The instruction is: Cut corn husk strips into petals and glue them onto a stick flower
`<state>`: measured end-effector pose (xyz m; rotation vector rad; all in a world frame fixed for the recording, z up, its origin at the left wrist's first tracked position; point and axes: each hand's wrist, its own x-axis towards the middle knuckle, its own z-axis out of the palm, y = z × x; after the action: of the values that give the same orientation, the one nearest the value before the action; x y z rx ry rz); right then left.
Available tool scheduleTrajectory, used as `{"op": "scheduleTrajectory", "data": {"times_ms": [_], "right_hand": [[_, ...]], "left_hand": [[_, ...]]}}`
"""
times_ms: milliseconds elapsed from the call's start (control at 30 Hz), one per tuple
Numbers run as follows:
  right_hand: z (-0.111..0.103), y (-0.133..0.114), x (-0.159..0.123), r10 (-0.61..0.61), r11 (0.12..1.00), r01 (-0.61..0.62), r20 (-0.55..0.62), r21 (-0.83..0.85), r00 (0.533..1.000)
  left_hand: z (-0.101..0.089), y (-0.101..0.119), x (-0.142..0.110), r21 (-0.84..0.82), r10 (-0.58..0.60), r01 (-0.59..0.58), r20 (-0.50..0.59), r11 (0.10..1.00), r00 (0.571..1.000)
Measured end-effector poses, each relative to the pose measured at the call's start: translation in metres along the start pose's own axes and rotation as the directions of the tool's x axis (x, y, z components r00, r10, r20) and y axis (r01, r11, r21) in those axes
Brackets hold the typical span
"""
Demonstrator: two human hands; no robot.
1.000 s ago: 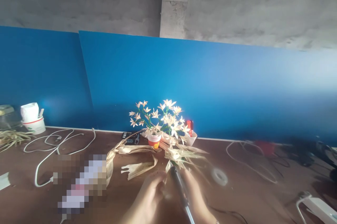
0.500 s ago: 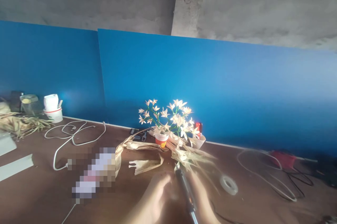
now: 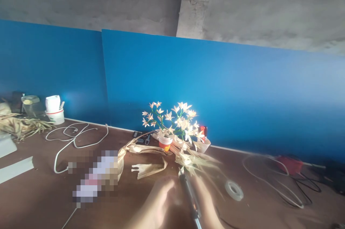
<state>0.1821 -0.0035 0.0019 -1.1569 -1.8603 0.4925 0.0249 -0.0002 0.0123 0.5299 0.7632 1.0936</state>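
Dark tool (image 3: pixel 189 193): above the middle of the desk (image 3: pixel 113 214), slanted, its far end toward the back edge and its shiny rod toward the person. Right hand (image 3: pixel 206 197) closed around it, finger detail blurred. Left hand (image 3: pixel 161 196) just beside the tool, thumb and fingers bent; whether it grips anything cannot be told. A small pale petal piece (image 3: pixel 181 171) shows at the tool's far end; contact unclear.

Beyond the hands, dried husks (image 3: pixel 188 159) lie in a loose heap; one flat husk strip (image 3: pixel 149 169) lies apart, left of it. Pale flowers (image 3: pixel 183 124) on green stems rise by an orange-and-white cup (image 3: pixel 165 144) near the back edge. Tape roll (image 3: pixel 234 190): flat on the desk, right of the right hand. White cable (image 3: pixel 56 160): looped toward the back left corner. Blue panel (image 3: pixel 215 85) stands along the back edge.
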Motion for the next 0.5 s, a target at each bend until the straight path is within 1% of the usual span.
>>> {"op": "scheduleTrajectory", "data": {"times_ms": [67,167,333,500], "right_hand": [[-0.0007,-0.0002,0.001,0.007,1.0,-0.007,0.017,0.019,1.0],[-0.0014,-0.0006,0.0016,0.009,0.999,-0.01,0.029,0.043,1.0],[0.0017,-0.0006,-0.0007,-0.013,0.999,0.015,-0.042,0.041,0.999],[0.0032,-0.0035,-0.0012,-0.04,0.999,0.044,-0.11,0.032,0.993]], "left_hand": [[0.0023,0.0014,-0.002,-0.013,0.009,-0.008,0.011,1.0,1.0],[0.0025,0.0022,-0.0028,-0.034,0.005,-0.005,-0.005,0.999,1.0],[-0.0005,0.002,-0.0014,-0.022,-0.002,0.003,0.029,1.0,1.0],[-0.0018,0.0011,0.0001,-0.026,0.001,0.0,0.019,1.0,1.0]]}}
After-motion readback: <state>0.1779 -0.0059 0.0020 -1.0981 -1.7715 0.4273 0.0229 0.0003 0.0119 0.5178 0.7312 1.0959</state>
